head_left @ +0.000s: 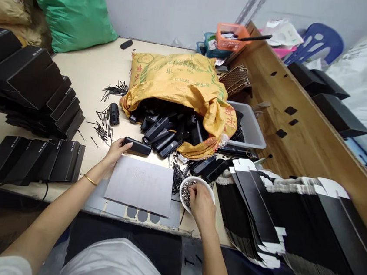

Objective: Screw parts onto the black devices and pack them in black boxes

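My left hand (116, 151) is closed on one end of a smooth black oblong plastic case (140, 148), held just beyond the far edge of a grey flat board (144, 186). My right hand (201, 204) reaches into a white bowl (210, 190) at the table's front edge. Small shiny metal pieces (184, 192) lie in that bowl. My right fingertips are bent together among them, and what they pinch is hidden. Similar black cases (160, 137) spill from the mouth of a yellow woven sack (179, 78) behind the board.
Loose thin black sticks (102, 131) are scattered left of the sack. Black boxes (29, 75) are stacked at left, and flattened black cartons (308, 225) stand in rows at right. A clear bin (260, 134) sits by the wooden partition (303, 119).
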{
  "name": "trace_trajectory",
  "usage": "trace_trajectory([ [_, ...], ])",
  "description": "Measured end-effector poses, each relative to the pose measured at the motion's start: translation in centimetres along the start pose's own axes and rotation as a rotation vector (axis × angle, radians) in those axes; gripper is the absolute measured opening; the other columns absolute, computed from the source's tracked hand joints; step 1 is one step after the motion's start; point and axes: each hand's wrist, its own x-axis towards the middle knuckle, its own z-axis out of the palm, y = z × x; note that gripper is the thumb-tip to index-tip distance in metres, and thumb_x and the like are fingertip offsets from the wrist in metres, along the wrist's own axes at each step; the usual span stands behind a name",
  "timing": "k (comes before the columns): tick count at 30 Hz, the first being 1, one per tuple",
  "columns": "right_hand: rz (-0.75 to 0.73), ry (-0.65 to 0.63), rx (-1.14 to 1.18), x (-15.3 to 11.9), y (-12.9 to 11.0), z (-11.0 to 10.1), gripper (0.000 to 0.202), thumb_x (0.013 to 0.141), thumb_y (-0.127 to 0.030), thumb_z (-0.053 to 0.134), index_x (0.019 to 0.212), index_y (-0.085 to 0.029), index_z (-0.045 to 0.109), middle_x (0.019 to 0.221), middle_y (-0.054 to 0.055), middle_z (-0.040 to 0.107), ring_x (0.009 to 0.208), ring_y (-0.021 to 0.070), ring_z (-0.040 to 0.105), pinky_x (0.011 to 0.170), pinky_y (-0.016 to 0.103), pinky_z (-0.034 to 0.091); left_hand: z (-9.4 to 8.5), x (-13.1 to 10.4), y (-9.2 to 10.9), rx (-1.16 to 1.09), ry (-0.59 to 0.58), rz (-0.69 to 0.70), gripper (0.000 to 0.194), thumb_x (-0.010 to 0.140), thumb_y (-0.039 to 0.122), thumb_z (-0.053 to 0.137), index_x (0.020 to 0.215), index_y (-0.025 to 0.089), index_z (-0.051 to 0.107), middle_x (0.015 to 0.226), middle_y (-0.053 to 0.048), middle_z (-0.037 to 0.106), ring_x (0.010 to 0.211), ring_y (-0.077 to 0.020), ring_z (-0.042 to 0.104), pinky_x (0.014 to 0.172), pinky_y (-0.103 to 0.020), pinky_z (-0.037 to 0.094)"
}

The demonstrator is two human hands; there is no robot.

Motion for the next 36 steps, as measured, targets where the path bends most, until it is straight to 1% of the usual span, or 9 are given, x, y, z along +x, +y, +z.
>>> trace_trajectory([
  [10,-0.048,0.032,0.063,-0.3,-0.2,-0.1,0.017,0.089,-0.029,0.041,0.082,-0.02,0.054,0.087,0.007,0.061,0.081,0.02,0.055,0.06,0.028,0.036,0.2,0.1,-0.2,0.05,0.027,0.036,0.058,0.059,0.055,0.071,0.097,0.012,0.062,0.093,-0.007,0.066,0.078,-0.0158,0.059,0.061,-0.023,0.045],
  [13,-0.068,0.232,0.053,-0.5,1.0,-2.1,0.021,0.088,-0.035,0.042,0.091,-0.018,0.055,0.09,0.01,0.059,0.088,0.0235,0.052,0.071,0.032,0.039,0.2,0.2,-0.5,0.101,0.03,0.061,0.056,0.059,0.055,0.071,0.096,0.013,0.063,0.088,-0.006,0.066,0.074,-0.0156,0.058,0.057,-0.022,0.043],
  [16,0.049,0.445,-0.144,-0.4,3.0,-4.9,0.034,0.086,-0.037,0.046,0.108,-0.012,0.053,0.102,0.017,0.056,0.097,0.0303,0.047,0.079,0.039,0.038,0.2,0.4,-0.8,0.16,0.047,0.087,0.054,0.06,0.054,0.071,0.096,0.013,0.065,0.084,-0.005,0.064,0.071,-0.0148,0.056,0.056,-0.022,0.042],
  [18,0.143,0.409,-0.304,-0.3,4.1,-6.2,0.049,0.081,-0.034,0.053,0.122,-0.009,0.046,0.112,0.022,0.052,0.099,0.0345,0.045,0.077,0.042,0.038,0.1,0.4,-0.9,0.19,0.054,0.096,0.053,0.06,0.053,0.071,0.095,0.013,0.065,0.08,-0.004,0.064,0.069,-0.0147,0.055,0.056,-0.023,0.042],
  [21,0.192,0.276,-0.473,0.1,4.7,-6.7,0.063,0.075,-0.024,0.056,0.134,-0.01,0.035,0.119,0.026,0.047,0.099,0.0372,0.046,0.072,0.044,0.039,0.0,0.5,-1.1,0.211,0.044,0.095,0.054,0.06,0.054,0.07,0.094,0.013,0.065,0.08,-0.005,0.064,0.068,-0.0153,0.056,0.056,-0.023,0.043],
  [25,0.195,0.232,-0.499,0.6,4.0,-6.6,0.062,0.079,-0.016,0.047,0.139,-0.012,0.03,0.11,0.026,0.051,0.094,0.0357,0.049,0.068,0.044,0.041,-0.2,0.5,-1.4,0.223,0.029,0.088,0.056,0.064,0.051,0.068,0.105,0.013,0.061,0.091,-0.008,0.064,0.076,-0.0168,0.059,0.06,-0.025,0.048],
  [28,0.195,0.198,-0.515,0.9,3.6,-6.8,0.057,0.081,-0.013,0.043,0.137,-0.013,0.033,0.11,0.026,0.051,0.094,0.0356,0.05,0.066,0.043,0.042,-0.2,0.4,-1.5,0.266,0.071,0.103,0.058,0.065,0.045,0.07,0.113,0.015,0.057,0.104,-0.01,0.058,0.084,-0.0178,0.059,0.072,-0.03,0.05],
  [32,0.208,0.206,-0.52,1.0,3.8,-7.2,0.056,0.082,-0.013,0.042,0.137,-0.009,0.033,0.104,0.026,0.054,0.093,0.0352,0.051,0.066,0.043,0.043,-0.2,0.1,-1.5,0.437,0.118,0.162,0.063,0.066,0.037,0.072,0.121,0.015,0.053,0.117,-0.013,0.044,0.099,-0.022,0.054,0.093,-0.038,0.044],
  [36,0.221,0.204,-0.522,1.1,3.7,-7.4,0.056,0.082,-0.015,0.044,0.136,-0.01,0.034,0.101,0.026,0.056,0.092,0.0357,0.053,0.065,0.044,0.044,-0.2,-0.3,-1.5,0.615,0.099,0.243,0.062,0.071,0.037,0.067,0.126,0.014,0.048,0.117,-0.015,0.039,0.115,-0.0275,0.044,0.1,-0.043,0.038],
])
